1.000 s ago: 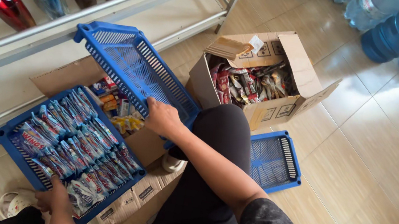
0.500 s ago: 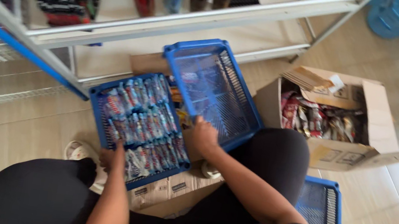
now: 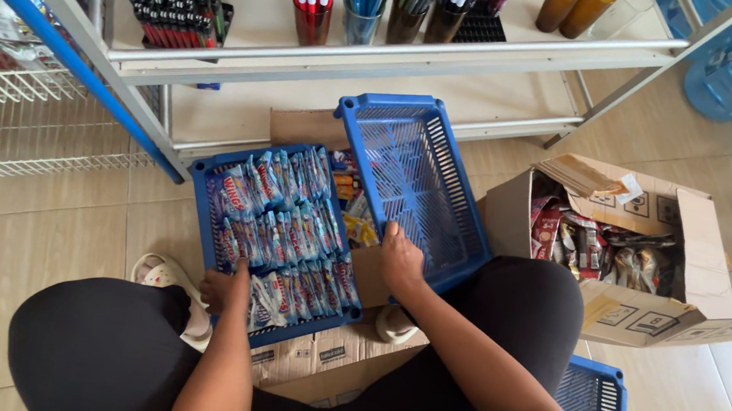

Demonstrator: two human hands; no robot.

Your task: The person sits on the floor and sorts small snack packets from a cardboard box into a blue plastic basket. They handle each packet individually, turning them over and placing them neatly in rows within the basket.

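Tiled floor (image 3: pixel 46 221) beside packed blue basket (image 3: pixel 278 230)

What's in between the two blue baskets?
In the head view, between the full basket and the empty basket, an open cardboard box shows, with yellow and orange snack packets inside.

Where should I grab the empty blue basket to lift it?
Probably by the near rim of the empty blue basket, coming from the person's side. It is tilted up toward the shelf, so that low edge, where the right hand rests, is easiest to reach.

Hands (image 3: pixel 314 276) on blue baskets (image 3: pixel 282 231) — tiled floor
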